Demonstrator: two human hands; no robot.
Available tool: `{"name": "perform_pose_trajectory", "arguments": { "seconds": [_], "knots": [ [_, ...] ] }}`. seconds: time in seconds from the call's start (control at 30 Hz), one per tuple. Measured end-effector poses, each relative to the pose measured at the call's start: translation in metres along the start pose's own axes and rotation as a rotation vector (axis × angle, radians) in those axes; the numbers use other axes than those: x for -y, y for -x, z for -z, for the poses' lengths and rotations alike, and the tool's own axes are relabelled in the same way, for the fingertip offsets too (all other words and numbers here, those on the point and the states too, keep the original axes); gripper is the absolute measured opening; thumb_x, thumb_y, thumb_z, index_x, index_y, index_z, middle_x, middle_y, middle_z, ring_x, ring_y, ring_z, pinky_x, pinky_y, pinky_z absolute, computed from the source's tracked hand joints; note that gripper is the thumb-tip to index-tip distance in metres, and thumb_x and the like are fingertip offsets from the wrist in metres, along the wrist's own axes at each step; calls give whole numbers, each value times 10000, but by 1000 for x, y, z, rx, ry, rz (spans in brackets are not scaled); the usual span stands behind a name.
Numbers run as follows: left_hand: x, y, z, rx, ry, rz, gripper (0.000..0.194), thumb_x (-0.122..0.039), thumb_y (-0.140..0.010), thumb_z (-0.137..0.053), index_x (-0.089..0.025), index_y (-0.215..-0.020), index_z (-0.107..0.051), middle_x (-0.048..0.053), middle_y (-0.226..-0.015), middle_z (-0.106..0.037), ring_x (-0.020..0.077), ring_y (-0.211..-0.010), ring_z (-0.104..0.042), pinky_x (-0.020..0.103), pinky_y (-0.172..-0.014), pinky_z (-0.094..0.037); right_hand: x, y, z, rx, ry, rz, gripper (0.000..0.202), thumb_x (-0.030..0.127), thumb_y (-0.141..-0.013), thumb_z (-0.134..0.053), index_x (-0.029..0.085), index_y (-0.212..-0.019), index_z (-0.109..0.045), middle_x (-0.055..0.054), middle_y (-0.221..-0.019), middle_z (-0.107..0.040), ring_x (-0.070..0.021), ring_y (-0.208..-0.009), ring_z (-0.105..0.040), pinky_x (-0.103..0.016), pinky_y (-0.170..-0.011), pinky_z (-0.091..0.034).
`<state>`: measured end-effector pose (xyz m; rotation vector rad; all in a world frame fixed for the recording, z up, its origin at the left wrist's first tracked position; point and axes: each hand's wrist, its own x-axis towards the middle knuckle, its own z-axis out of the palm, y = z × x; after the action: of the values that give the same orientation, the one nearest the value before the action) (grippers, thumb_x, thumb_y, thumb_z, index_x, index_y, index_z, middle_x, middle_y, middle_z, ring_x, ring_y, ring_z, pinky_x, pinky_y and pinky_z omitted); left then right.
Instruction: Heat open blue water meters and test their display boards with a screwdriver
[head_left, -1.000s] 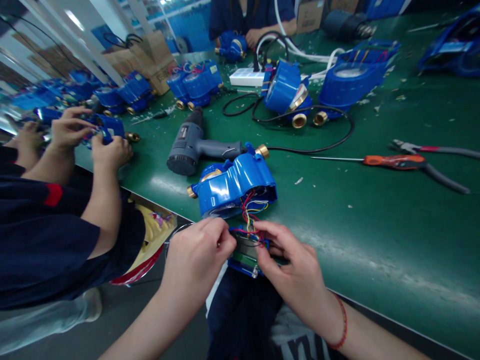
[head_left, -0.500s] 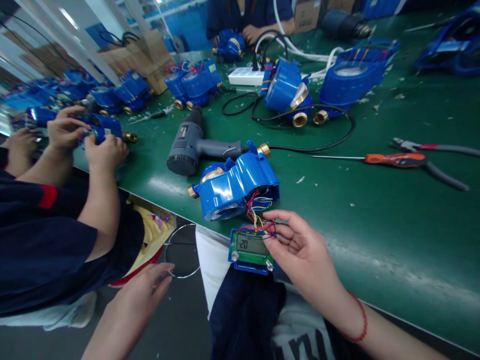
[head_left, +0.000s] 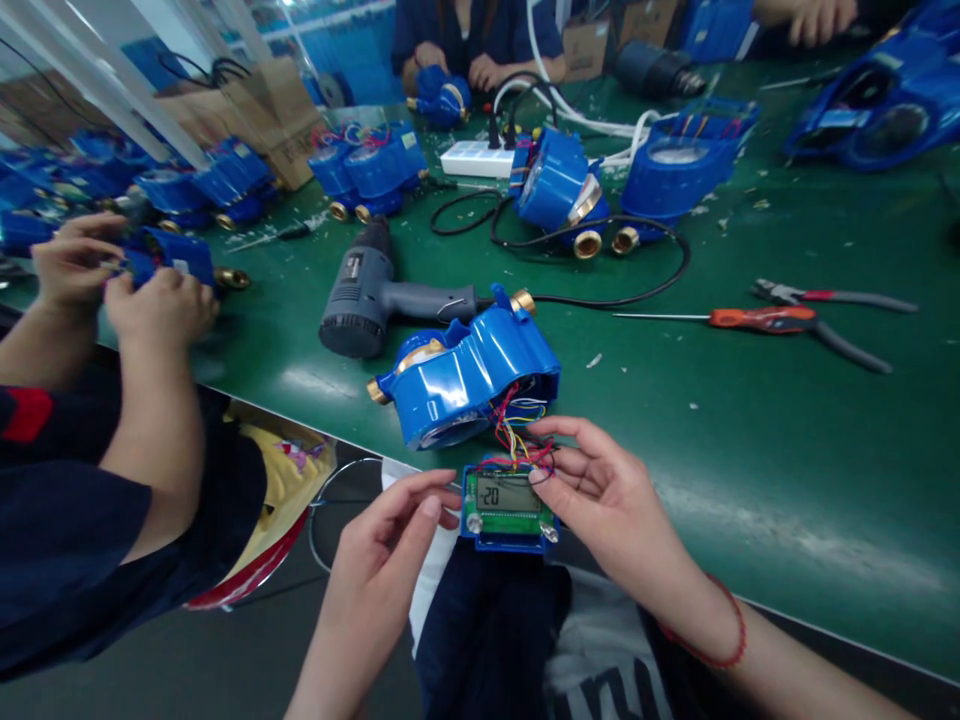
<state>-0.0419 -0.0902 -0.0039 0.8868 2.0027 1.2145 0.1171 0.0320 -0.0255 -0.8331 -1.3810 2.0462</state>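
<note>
My right hand [head_left: 600, 495] pinches the upper right corner of a green circuit board with an LCD display [head_left: 510, 505] in a blue frame. The display reads about "-20", and the board hangs at the table's front edge above my lap. Red, yellow, white and black wires [head_left: 517, 432] run from the board into a blue water meter [head_left: 469, 375], which lies tilted on the table with brass ends. My left hand [head_left: 394, 545] is at the board's left edge, fingers loosely curved and apart from the thumb; whether the fingertips touch the frame I cannot tell.
Behind the meter lies a grey heat gun [head_left: 360, 300] with a black cord. An orange screwdriver [head_left: 761, 318] and pliers [head_left: 787, 293] are on the right. More meters [head_left: 562, 185] and a white power strip [head_left: 478, 158] stand farther back. A co-worker's hands [head_left: 161, 310] handle another meter at left.
My left hand has moved up and right, from over the floor to the board's left edge. My right hand keeps its grip on the board. The view has shifted slightly.
</note>
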Motion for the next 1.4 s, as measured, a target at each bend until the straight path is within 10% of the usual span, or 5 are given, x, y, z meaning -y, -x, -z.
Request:
{"name": "perform_pose_trajectory", "arguments": {
  "seconds": [0.8,1.4],
  "knots": [
    [12,-1,-15,129,465,222,349,-450,-819,-733,-185,-1033,-656,-20,-598,-651,123,-598,-595,214,-619,-456,2,-1,0,26,-33,6,288,267,-862,-630,187,-1112,-512,-40,-884,-717,-99,-799,-699,-145,-700,-558],
    [1,-12,-30,56,480,264,461,-592,-685,-782,-162,-654,-621,-61,-434,-514,47,-353,-424,147,-364,-311,0,1,-2,29,15,35,259,275,-876,-600,205,-1117,-534,-16,-840,-681,-96,-731,-663,-168,-652,-538]
  ]
}}
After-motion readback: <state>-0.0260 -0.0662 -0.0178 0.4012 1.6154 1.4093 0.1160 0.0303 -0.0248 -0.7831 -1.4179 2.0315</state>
